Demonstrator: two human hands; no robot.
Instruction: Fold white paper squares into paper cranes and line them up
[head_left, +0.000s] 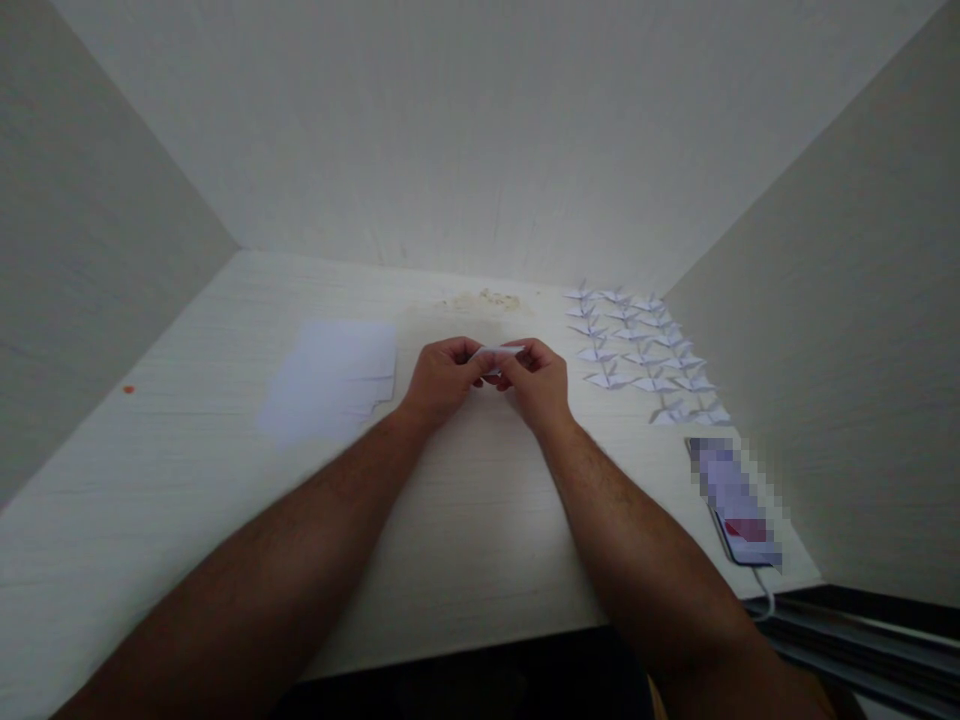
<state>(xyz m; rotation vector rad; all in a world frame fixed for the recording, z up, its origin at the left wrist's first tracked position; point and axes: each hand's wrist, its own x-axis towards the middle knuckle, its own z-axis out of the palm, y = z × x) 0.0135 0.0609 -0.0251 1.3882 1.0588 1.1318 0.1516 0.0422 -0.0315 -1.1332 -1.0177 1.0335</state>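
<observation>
A small folded piece of white paper (501, 351) is pinched between my two hands over the middle of the table. My left hand (444, 378) grips its left end, thumb on top. The right end is held by my right hand (541, 378), with the thumbs close together. My fingers cover much of the paper, so its full shape is hidden. Off to the right stand several white paper cranes (626, 332) in rows. On the left lies a pile of white paper sheets (330, 375), nearest to my left hand.
A phone (731, 500) with a white cable (769, 595) lies by the table's right edge. A small orange spot (129, 390) is at the far left. A worn patch (487, 300) marks the tabletop near the back wall (450, 150). Side walls enclose the table.
</observation>
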